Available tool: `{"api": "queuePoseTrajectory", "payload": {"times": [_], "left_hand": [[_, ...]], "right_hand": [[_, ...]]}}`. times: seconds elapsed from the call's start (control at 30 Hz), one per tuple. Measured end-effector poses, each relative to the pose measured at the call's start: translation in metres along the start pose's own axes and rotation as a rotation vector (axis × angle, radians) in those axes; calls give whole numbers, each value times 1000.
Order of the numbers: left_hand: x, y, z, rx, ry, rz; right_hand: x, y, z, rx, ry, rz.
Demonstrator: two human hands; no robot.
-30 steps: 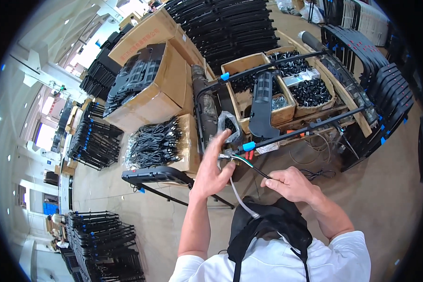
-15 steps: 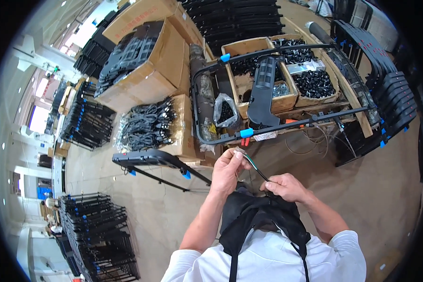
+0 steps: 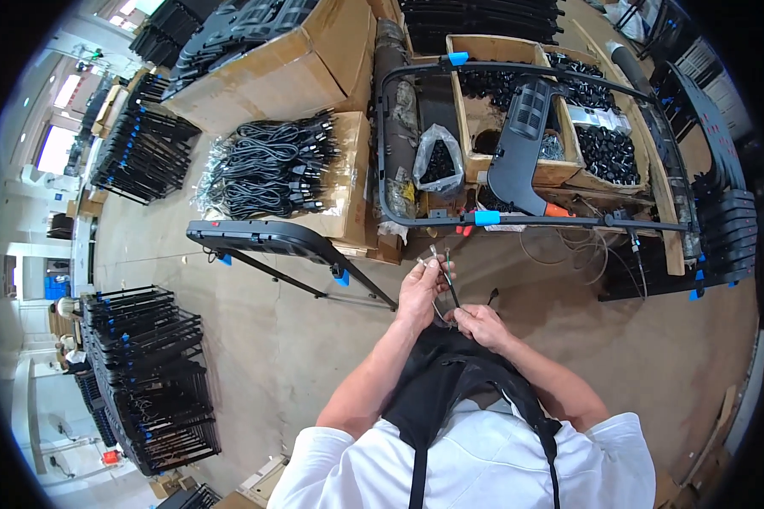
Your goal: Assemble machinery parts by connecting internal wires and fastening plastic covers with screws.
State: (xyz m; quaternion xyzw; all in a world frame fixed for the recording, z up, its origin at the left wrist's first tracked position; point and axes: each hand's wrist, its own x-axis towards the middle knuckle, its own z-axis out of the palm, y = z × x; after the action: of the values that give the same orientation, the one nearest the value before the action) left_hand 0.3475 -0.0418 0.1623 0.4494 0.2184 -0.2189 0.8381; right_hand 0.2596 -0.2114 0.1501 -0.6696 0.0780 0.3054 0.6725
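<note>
Just above my lap, my left hand [image 3: 419, 290] pinches the end of a cable, where small pale connectors [image 3: 434, 251] and thin wires stick up past the fingertips. My right hand [image 3: 480, 326] is closed around the black sheath of the cable [image 3: 454, 293] lower down. A pale wire loops down between the two hands. Beyond them stands a black tubular frame [image 3: 560, 220] with blue tape [image 3: 486, 218] on its bars. A black console-shaped frame [image 3: 267, 231] leans to the left of my left hand.
At the left, bundled black cables [image 3: 272, 165] lie on a cardboard box [image 3: 351, 161]. Wooden bins [image 3: 560, 176] of black fittings, a curved black plastic cover [image 3: 515, 153] and a plastic bag [image 3: 438, 159] of small parts sit beyond the frame. Black frames [image 3: 144, 373] are stacked at lower left.
Both hands have moved slightly, the right one closer to the left. The cable now stands steeper, with separate connectors and wire ends spread above the left fingers. My view has shifted.
</note>
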Motion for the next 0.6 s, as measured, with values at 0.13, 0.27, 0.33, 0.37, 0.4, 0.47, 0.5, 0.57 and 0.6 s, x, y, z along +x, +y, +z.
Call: {"api": "queuePoseTrajectory", "payload": {"times": [0.13, 0.27, 0.33, 0.37, 0.4, 0.47, 0.5, 0.57, 0.6], "left_hand": [[26, 10, -22, 135, -78, -29], [55, 18, -36, 195, -146, -114], [66, 21, -42, 256, -97, -176], [72, 23, -45, 252, -101, -187], [79, 26, -47, 342, -140, -193], [91, 31, -51, 431, -183, -205], [94, 35, -49, 490, -219, -210], [101, 45, -46, 551, -257, -223], [106, 49, -46, 596, -303, -239]], "right_hand": [[23, 0, 3, 79, 6, 76], [43, 10, 6, 65, 11, 95], [49, 11, 14, 96, 38, 95], [51, 11, 17, 97, 45, 106], [54, 9, 19, 102, 56, 104], [58, 6, 22, 110, 71, 107], [59, 3, 23, 100, 74, 96], [60, -3, 24, 95, 81, 90], [60, -6, 25, 98, 90, 89]]}}
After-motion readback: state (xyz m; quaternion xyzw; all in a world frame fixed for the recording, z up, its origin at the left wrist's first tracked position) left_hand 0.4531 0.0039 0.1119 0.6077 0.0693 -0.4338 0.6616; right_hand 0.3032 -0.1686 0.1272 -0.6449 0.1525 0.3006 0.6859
